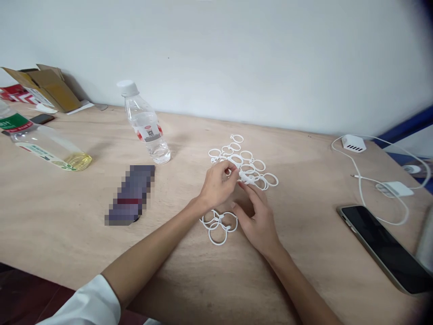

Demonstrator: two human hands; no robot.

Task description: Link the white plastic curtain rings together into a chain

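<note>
A loose pile of white plastic rings, each with a small knob or tab, lies on the wooden table. At the pile's near left edge, my left hand is closed in a pinch on a white ring, mostly covered by the fingers. My right hand is beside it, thumb and forefinger apart, fingertips close to the pile's near edge; nothing shows between them. Nearer to me, a smaller cluster of white rings lies linked or overlapping, partly below my left wrist.
On the left stand a water bottle, a bottle with yellow liquid and a cardboard box; a blurred dark flat object lies nearer. At right are a phone, a white charger and looping cables. A wall rises behind the table.
</note>
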